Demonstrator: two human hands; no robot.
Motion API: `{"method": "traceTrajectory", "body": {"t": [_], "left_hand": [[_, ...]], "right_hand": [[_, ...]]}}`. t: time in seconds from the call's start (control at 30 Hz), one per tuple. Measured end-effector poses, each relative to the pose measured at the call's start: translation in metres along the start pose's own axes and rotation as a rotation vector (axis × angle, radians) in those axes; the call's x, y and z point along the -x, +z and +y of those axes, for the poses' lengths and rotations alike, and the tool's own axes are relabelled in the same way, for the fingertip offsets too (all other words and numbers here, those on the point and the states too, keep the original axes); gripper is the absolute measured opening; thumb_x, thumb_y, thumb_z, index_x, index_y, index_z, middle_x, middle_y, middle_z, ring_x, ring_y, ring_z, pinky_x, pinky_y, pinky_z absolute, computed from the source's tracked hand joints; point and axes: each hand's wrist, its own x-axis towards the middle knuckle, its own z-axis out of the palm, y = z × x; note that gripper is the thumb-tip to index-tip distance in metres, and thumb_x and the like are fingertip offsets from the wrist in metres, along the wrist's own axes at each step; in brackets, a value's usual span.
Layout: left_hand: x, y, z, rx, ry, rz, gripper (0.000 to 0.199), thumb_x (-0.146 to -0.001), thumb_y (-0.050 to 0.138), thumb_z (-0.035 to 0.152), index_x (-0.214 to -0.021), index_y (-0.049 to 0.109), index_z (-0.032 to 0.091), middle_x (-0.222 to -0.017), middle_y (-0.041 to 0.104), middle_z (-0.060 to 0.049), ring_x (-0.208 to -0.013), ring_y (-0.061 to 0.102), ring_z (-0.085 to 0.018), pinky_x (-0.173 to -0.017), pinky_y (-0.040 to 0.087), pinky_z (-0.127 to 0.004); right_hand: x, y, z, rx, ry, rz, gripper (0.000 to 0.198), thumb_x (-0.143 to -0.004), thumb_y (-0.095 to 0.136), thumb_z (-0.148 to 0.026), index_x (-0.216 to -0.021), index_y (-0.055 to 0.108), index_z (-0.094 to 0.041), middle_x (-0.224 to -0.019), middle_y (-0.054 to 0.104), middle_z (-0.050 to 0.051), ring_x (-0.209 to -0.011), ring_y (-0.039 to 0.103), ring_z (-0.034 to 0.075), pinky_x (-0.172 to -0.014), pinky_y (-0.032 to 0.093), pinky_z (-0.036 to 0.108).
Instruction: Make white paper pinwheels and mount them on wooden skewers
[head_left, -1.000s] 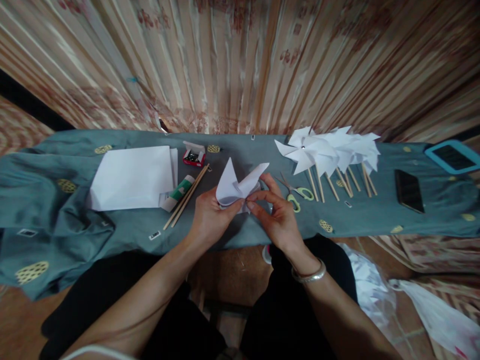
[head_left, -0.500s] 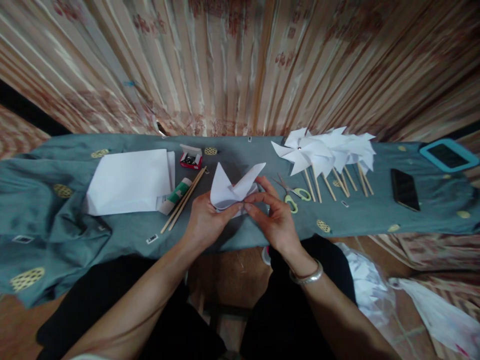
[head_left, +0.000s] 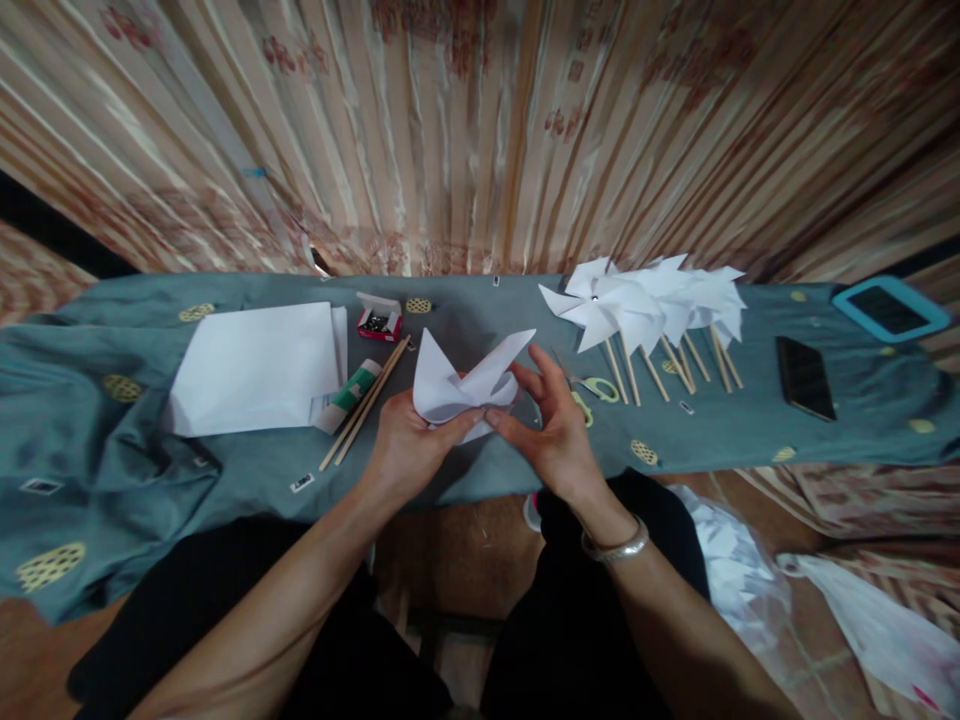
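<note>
A sheet of white paper [head_left: 457, 395], partly folded into a pinwheel with two pointed blades standing up, is held over the near middle of the table. My left hand [head_left: 409, 440] grips it from the left, thumb on the near edge and the other fingers hidden beneath. On the right, my right hand [head_left: 559, 430] touches the near edge with its thumb tip, while its other fingers are spread away from the paper. Green-handled scissors [head_left: 596, 388] lie just beyond the right hand.
On the left are stacked paper [head_left: 251, 370], a glue stick [head_left: 352, 390], wooden sticks [head_left: 367, 410] and a red box of small dark pins [head_left: 380, 318]. Several finished pinwheels [head_left: 637, 305], a phone [head_left: 805, 378] and a blue-framed device [head_left: 891, 308] lie right. A curtain [head_left: 450, 130] hangs behind.
My right hand's index and other fingers have lifted off the paper and spread, the thumb staying at its edge. The left hand keeps its grip, and the blades have opened slightly wider.
</note>
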Motion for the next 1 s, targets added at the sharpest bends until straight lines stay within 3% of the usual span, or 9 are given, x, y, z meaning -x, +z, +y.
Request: {"method": "traceTrajectory", "body": {"t": [0.13, 0.33, 0.5, 0.7, 1.0], "left_hand": [[0.001, 0.0, 0.001, 0.027, 0.005, -0.018, 0.026, -0.061, 0.079, 0.025, -0.085, 0.074, 0.017, -0.076, 0.076, -0.001, -0.071, 0.07, -0.021, -0.066, 0.055, -0.028], [0.0, -0.001, -0.002, 0.067, -0.032, -0.071, 0.027, -0.062, 0.08, 0.028, -0.086, 0.074, 0.016, -0.078, 0.076, -0.001, -0.071, 0.069, -0.019, -0.068, 0.055, -0.028], [0.001, 0.0, -0.003, 0.101, -0.06, -0.085, 0.023, -0.062, 0.079, 0.026, -0.082, 0.075, 0.015, -0.078, 0.077, -0.003, -0.07, 0.07, -0.019, -0.066, 0.057, -0.029], [0.001, 0.0, -0.009, 0.071, -0.078, -0.055, 0.025, -0.061, 0.079, 0.027, -0.081, 0.075, 0.012, -0.076, 0.077, -0.004, -0.067, 0.07, -0.019, -0.063, 0.057, -0.027], [0.002, -0.001, -0.009, -0.094, -0.022, -0.035, 0.022, -0.066, 0.076, 0.029, -0.082, 0.075, 0.015, -0.079, 0.077, -0.004, -0.073, 0.071, -0.022, -0.065, 0.056, -0.029]], "right_hand": [[-0.001, -0.003, -0.008, -0.104, 0.073, -0.049, 0.089, -0.071, 0.078, -0.028, -0.145, 0.03, -0.026, -0.108, 0.072, 0.006, -0.099, 0.068, 0.022, -0.091, 0.055, 0.04], [-0.002, -0.004, -0.012, -0.299, 0.221, -0.096, 0.092, -0.065, 0.083, -0.03, -0.142, 0.033, -0.026, -0.094, 0.072, 0.001, -0.077, 0.068, 0.017, -0.071, 0.058, 0.031], [-0.003, -0.001, -0.013, -0.392, 0.269, -0.089, 0.086, -0.061, 0.086, -0.03, -0.135, 0.041, -0.028, -0.086, 0.071, -0.002, -0.07, 0.067, 0.016, -0.064, 0.058, 0.028], [-0.003, 0.001, -0.017, -0.397, 0.273, -0.105, 0.057, -0.062, 0.084, -0.028, -0.11, 0.054, -0.025, -0.083, 0.072, -0.003, -0.07, 0.068, 0.015, -0.062, 0.057, 0.025], [-0.003, 0.004, -0.012, -0.394, 0.292, -0.074, 0.06, -0.061, 0.084, -0.029, -0.112, 0.053, -0.025, -0.087, 0.074, -0.001, -0.074, 0.07, 0.017, -0.064, 0.057, 0.026]]}}
